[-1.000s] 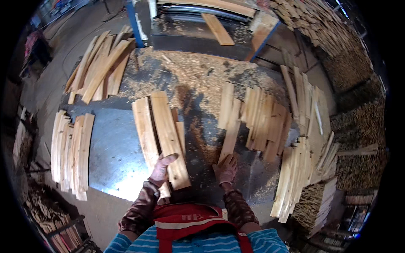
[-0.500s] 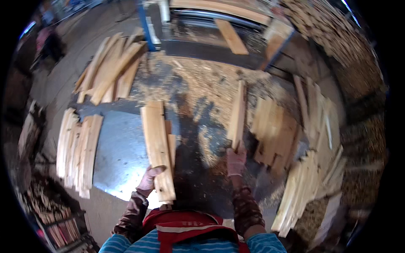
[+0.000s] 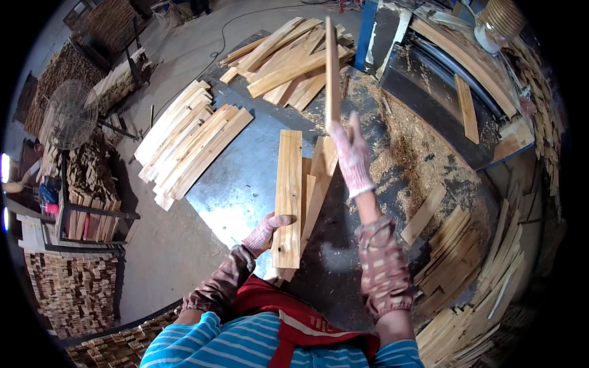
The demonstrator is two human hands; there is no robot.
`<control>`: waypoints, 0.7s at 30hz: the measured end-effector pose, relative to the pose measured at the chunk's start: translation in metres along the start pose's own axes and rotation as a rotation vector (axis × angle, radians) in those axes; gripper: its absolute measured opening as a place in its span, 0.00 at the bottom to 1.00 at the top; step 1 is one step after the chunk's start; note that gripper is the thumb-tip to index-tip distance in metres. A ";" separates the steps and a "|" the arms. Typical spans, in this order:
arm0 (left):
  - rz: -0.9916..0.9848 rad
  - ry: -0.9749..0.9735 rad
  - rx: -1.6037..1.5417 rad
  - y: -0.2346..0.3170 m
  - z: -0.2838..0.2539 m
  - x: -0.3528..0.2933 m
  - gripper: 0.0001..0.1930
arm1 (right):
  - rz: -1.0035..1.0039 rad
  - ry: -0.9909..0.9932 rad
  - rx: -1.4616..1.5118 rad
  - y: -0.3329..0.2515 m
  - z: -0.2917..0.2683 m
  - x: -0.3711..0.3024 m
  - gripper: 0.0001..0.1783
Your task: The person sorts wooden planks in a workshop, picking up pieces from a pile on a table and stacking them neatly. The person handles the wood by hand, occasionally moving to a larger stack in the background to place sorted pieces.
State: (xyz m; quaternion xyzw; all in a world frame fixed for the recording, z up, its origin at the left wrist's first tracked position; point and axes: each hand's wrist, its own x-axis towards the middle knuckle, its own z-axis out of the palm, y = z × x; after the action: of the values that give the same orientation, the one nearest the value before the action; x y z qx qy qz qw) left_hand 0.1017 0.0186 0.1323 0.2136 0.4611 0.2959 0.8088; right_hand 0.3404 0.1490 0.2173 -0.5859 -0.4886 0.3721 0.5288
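My left hand (image 3: 266, 232), in a pale knit glove, is closed around the left edge of a wooden plank (image 3: 287, 184) standing out in front of my waist. Underneath lie more planks, one of them slanting (image 3: 319, 168) up to the right. In a matching glove, my right hand (image 3: 354, 161) reaches forward with its fingers stretched and apart. Another plank (image 3: 332, 67), narrow edge toward me and slightly blurred, points away from it, its near end at the thumb side. The fingers do not look wrapped around that plank.
A loose pile of planks (image 3: 294, 55) lies at the far side, a neater row (image 3: 193, 141) at left. More stacks (image 3: 451, 264) are at right. Sawdust and shavings (image 3: 411, 147) cover the surface before a roller machine (image 3: 451, 86). A caged fan (image 3: 70, 115) stands far left.
The view has swung left. My right hand has moved forward and left from the right-hand stack with the plank, and its fingers have spread. My left hand still grips its plank.
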 end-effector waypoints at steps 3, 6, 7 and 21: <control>0.029 -0.020 -0.117 -0.007 -0.013 0.003 0.31 | -0.006 -0.253 -0.275 -0.035 0.022 -0.016 0.52; 0.123 -0.067 -0.211 -0.011 -0.010 0.001 0.27 | 0.129 -0.580 -0.584 -0.017 0.039 -0.104 0.54; 0.189 -0.116 -0.205 -0.033 -0.031 0.013 0.28 | 0.244 -0.628 -0.374 -0.024 0.048 -0.133 0.58; 0.310 -0.180 -0.086 0.019 -0.005 -0.008 0.43 | 0.405 0.134 0.557 0.045 0.061 -0.227 0.45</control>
State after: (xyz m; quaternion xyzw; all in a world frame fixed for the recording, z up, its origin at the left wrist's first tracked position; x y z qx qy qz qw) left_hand 0.0882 0.0275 0.1466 0.2729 0.3355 0.4162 0.7998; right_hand 0.2341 -0.0531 0.1443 -0.5274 -0.2063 0.5492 0.6145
